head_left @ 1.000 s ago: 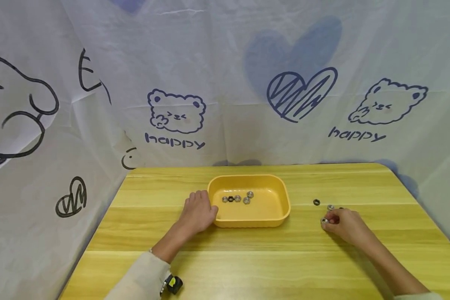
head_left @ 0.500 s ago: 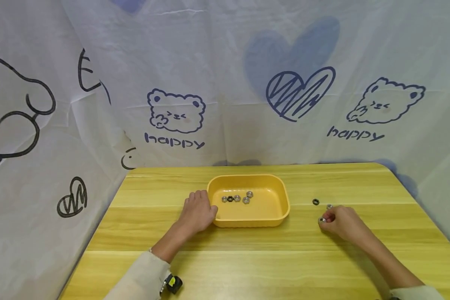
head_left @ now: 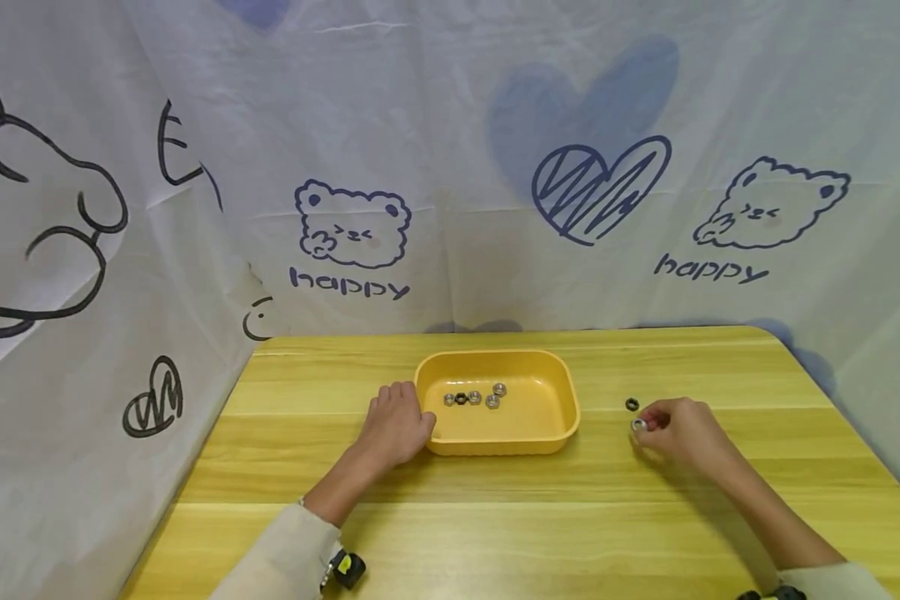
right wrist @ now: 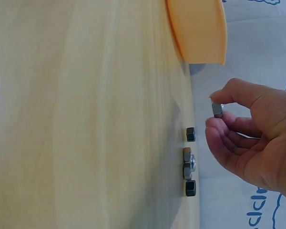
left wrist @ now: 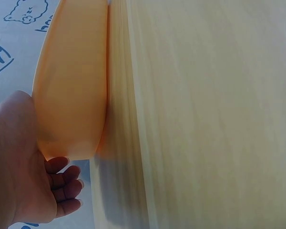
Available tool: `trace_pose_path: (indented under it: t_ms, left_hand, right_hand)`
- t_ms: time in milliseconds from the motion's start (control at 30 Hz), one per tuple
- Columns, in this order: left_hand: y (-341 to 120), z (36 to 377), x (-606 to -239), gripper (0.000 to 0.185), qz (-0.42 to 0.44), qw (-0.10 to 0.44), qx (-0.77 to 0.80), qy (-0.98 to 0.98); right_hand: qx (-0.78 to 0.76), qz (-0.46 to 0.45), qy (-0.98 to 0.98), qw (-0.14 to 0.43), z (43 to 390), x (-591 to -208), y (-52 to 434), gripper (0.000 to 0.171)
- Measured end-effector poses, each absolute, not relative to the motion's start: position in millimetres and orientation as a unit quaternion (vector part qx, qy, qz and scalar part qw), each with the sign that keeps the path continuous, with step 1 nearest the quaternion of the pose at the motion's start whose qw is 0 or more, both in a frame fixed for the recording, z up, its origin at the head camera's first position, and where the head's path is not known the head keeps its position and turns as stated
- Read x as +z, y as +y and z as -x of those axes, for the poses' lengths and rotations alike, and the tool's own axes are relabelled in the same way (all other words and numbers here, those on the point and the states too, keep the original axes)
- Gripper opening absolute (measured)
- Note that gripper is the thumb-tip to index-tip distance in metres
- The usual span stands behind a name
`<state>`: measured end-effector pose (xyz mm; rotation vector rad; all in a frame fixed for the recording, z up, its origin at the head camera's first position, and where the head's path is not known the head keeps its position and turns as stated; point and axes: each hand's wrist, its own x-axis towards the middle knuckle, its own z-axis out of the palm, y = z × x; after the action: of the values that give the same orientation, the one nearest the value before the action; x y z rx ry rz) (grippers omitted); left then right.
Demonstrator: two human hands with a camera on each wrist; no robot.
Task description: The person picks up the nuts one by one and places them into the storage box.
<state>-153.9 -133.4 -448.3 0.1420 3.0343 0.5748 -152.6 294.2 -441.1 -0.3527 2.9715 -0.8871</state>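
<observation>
My left hand (head_left: pixel 395 423) grips the left end of a yellow plastic tray (head_left: pixel 495 447), thumb over the rim. In the left wrist view its curled fingers (left wrist: pixel 66 187) are at the end of the tray's outer wall. Several hex nuts (head_left: pixel 475 397), silver ones and a black one, lie inside the tray. To the right, my right hand (head_left: pixel 686 437) pinches a silver hex nut (right wrist: pixel 217 109) between thumb and fingers, raised off the table. Close to that hand a black nut (head_left: pixel 632 404) lies on the table. Silver nuts (right wrist: pixel 187 169) and another black nut (right wrist: pixel 190 188) show only in the right wrist view.
The tray stands on a wood-grain table (head_left: pixel 450 533) toward its back edge. A white printed cloth (head_left: pixel 465 250) hangs behind the table and along its left side. Small black devices (head_left: pixel 347 570) are worn at both wrists.
My right hand has lifted the pinched silver nut off the table and moved it slightly left and away from me. My left hand and the tray have stayed put.
</observation>
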Motion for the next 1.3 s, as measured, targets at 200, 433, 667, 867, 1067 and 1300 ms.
trace_pose_path:
  t_ms: [200,433,667,867,1067,1300]
  left_hand:
    - [-133,153,-448,0.032,-0.05,0.024,0.188,0.981]
    - [-134,153,-450,0.032,-0.046,0.026,0.184,0.982]
    - [-133,153,-451,0.034,-0.046,0.028,0.182,0.982]
    - [-133,153,-450,0.031,-0.048,0.03,0.18,0.982]
    - [-133,154,-450,0.031,-0.048,0.027,0.176,0.983]
    - [-134,155,-449,0.031,-0.05,0.028,0.174,0.983]
  right_hand:
    - [-0.319,0.098,0.942,0.016,154,-434,293,0.023]
    - [-0.365,0.083,0.927,0.025,156,-426,290,0.023]
    - [-0.39,0.069,0.918,0.033,157,-421,285,0.029]
    - [-0.412,0.061,0.908,0.04,161,-418,279,0.03]
    - [-0.429,0.057,0.9,0.055,162,-410,273,0.034]
    - [-0.442,0.067,0.892,0.059,165,-404,265,0.034]
